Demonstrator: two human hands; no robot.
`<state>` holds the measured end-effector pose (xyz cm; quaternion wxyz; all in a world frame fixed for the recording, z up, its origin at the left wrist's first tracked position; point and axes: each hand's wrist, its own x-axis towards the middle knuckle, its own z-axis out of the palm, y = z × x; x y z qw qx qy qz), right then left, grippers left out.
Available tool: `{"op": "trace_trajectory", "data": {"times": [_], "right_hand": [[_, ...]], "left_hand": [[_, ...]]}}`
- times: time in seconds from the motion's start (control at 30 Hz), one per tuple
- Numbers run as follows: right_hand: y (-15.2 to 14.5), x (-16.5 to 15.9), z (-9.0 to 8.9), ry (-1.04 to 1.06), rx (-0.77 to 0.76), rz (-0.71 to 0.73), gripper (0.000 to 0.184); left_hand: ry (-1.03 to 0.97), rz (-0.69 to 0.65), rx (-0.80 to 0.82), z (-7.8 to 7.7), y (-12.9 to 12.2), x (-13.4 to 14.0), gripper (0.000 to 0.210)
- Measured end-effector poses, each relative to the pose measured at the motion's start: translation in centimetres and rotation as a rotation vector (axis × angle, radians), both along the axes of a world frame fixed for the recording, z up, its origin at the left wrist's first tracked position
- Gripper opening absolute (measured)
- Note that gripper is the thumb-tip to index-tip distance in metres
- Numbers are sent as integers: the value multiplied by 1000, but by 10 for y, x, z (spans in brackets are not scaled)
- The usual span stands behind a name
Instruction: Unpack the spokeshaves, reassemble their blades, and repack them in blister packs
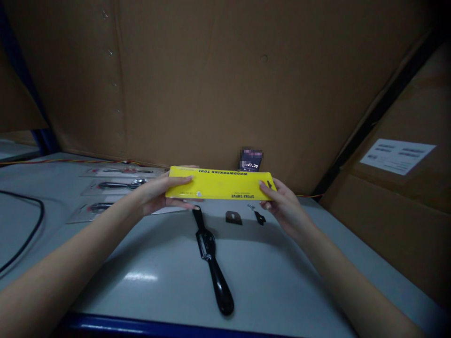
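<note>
A yellow spokeshave package card (218, 184), printed upside down from my view, is held level above the table by both hands. My left hand (167, 188) grips its left end, thumb on top and fingers underneath. At the right end my right hand (278, 199) pinches it the same way. Below lies a black spokeshave body (207, 253) with two handles, slanting toward the front edge. Beyond it rest a dark metal blade (233, 217) with a slot, a small black cap piece (260, 218) and tiny screws (251, 207).
Several clear-packed spokeshaves (116, 185) lie at the back left, partly behind my left arm. A phone (251, 160) showing a time leans at the back. A black cable (41, 216) curves at the left. Cardboard walls (211, 84) and a labelled box (398, 197) border the table.
</note>
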<state>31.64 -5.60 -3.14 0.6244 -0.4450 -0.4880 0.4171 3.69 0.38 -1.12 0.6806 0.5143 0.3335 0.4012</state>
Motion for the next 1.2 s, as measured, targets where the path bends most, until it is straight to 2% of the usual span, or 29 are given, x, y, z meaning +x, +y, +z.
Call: {"op": "trace_trajectory", "data": {"times": [0.07,0.17,0.33,0.43,0.57,0.63,0.77,0.87,1.03,1.13,1.2], "right_hand": [[3,-1,-4,37,-49,11,36],[8,-2,-8,68,-130,44,38],[10,0,-8,16,-201,76,38],[8,0,-7,23,-192,58,36],[6,-3,-6,-3,-152,69,36],[5,-6,-6,-24,-130,79,36],[3,-10,-4,-56,-107,90,38],[1,-12,-1,-66,-115,94,39],[0,-13,1,-59,-89,95,39],[0,-13,2,-64,-97,76,39],[0,-13,3,-69,-99,70,39]], "left_hand": [[19,-9,-13,2,-2,0,46],[39,58,46,8,-2,-2,49],[74,135,342,26,-2,-20,55],[126,170,472,36,-6,-41,42],[219,259,493,42,-4,-80,33],[291,242,522,40,1,-100,28],[533,240,599,29,15,-139,23],[665,306,603,21,24,-162,23],[1045,9,750,19,27,-188,31],[1265,-39,804,23,24,-193,51],[1456,60,850,28,24,-194,57]]}}
